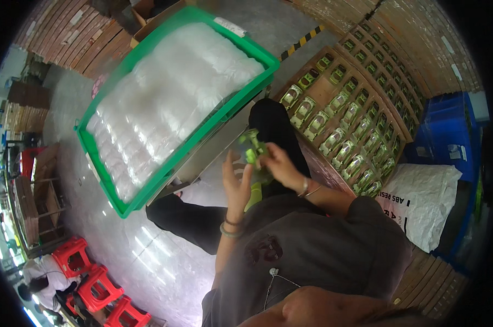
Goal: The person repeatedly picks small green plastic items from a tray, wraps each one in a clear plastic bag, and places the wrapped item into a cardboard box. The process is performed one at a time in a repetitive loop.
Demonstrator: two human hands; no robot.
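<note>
In front of my body, a bright green toy car [250, 146], slightly blurred, is up in the air above my lap. My right hand [282, 166] has its fingers closed on the near side of the car. Just left of it, my left hand [237, 182] is raised with its fingers apart, close to the car; whether a fingertip touches it I cannot tell. Below the hands, a yellow-green piece [254, 197] shows at my lap, partly hidden by my left hand. To the right, a wooden board [324, 90] carries rows of similar green toy cars [344, 151].
A large green crate [271, 64] with clear plastic bags [175, 82] stands at front left. Another board of cars [396, 82] lies beyond. A white sack [421, 201] and blue bin [443, 136] are at right. Red stools [99, 286] and a person [44, 280] are at lower left.
</note>
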